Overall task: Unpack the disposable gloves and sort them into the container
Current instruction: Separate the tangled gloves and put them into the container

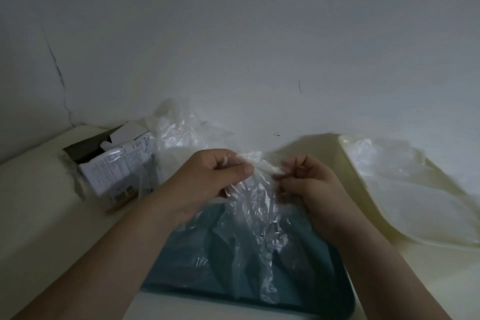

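Both hands on glove, seemingly

The glove was clear and colourless, the container teal, the carton white with small dark print, the desk cream, the wall greyish white.

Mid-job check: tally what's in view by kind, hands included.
Hands: 2 (left hand, right hand)
Held clear glove: 1
Open cardboard box: 1
Teal container: 1
Cream tray: 1
Loose plastic heaps: 2 (behind box, on tray)
Total: 8
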The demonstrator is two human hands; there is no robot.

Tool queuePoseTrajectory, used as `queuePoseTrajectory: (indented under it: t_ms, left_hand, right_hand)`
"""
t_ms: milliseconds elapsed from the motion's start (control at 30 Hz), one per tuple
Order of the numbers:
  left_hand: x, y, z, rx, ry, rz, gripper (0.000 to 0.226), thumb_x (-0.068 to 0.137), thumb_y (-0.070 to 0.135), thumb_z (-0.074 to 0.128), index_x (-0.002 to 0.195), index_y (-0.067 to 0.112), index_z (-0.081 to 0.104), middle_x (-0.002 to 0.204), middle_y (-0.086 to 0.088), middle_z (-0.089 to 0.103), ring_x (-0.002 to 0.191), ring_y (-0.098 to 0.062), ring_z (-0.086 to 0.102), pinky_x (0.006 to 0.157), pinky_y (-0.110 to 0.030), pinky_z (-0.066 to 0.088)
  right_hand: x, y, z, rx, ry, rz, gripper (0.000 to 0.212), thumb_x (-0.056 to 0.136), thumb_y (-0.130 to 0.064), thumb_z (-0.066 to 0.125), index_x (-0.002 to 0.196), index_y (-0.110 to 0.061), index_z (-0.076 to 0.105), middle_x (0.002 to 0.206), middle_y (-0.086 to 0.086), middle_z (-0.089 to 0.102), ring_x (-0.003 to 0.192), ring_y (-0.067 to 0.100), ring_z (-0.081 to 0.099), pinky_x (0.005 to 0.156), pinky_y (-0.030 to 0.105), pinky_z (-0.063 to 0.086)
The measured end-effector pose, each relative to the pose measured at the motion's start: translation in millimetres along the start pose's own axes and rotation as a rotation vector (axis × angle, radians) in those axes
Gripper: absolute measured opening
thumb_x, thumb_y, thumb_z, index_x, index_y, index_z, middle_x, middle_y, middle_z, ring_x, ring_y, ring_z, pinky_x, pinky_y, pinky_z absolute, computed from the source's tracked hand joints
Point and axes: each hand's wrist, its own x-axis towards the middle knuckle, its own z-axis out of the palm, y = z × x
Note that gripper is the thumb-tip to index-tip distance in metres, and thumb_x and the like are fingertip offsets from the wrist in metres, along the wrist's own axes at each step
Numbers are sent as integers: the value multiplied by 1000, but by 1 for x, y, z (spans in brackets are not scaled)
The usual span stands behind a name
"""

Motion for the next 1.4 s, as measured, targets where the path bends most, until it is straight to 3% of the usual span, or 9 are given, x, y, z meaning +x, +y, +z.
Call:
queuePoseTrajectory:
  t_ms: [200,300,400,567,700,833,967,1167,1400]
  left_hand:
    - [-4,-1,13,-15,-42,-1,11,92,22,78,96,11,80,81,-13,70,70,-16,63,66,-28,57]
    - [-4,-5,17,12,-72,17,12,96,17,73,97,6,77,91,-21,76,77,-28,71,71,-37,60]
    - [-3,-3,15,-48,-36,0,7,96,11,72,96,4,74,80,-17,75,62,-24,66,58,-32,58]
    - [1,-1,0,-36,62,-8,6,95,10,74,99,5,75,73,-11,71,46,-11,52,45,-23,47]
    - [10,-13,-14,142,275,107,7,99,11,69,98,14,76,73,-4,74,55,-16,66,54,-27,56]
    - [23,-42,4,746,77,144,10,94,26,75,104,25,75,99,9,72,88,-10,69,81,-25,53]
    - [14,-57,18,928,-5,145,16,93,40,72,80,32,66,87,11,60,76,-7,60,68,-22,44]
    - [13,-43,7,855,90,209,20,95,33,68,79,24,74,73,3,70,69,-17,67,73,-42,60]
    - [6,-8,-3,713,171,331,11,97,34,70,97,35,81,96,21,73,90,-1,68,83,-22,55]
  right_hand:
    - [-5,1,-1,37,-226,134,40,88,-25,80,114,4,71,109,36,65,92,37,59,88,50,47]
    - [-4,5,7,-32,-57,68,23,94,-25,74,82,-6,75,82,30,62,73,31,52,69,39,48]
    - [-3,5,5,-181,65,-57,41,97,-27,71,58,-17,64,58,13,50,51,19,38,49,27,31]
    - [-5,-1,6,-306,206,-192,31,100,-22,67,74,-7,67,50,5,57,39,7,39,42,18,33]
    - [-10,-12,4,-438,198,-229,32,102,-26,63,74,-10,66,52,2,61,42,9,43,42,21,38]
    - [-19,-24,-1,-660,-239,-166,28,100,-28,65,80,-11,73,67,3,71,62,13,61,63,32,54]
    - [-24,-28,0,-943,-585,-50,31,102,-24,64,76,-40,73,73,-18,71,66,-3,64,66,17,50]
    - [-19,-25,-7,-1090,-435,-81,16,97,-33,67,85,-29,77,77,-14,72,67,2,65,65,19,52]
    - [-19,-32,-5,-993,-239,-298,12,94,-37,70,89,-31,78,122,-13,64,110,-2,60,103,31,51]
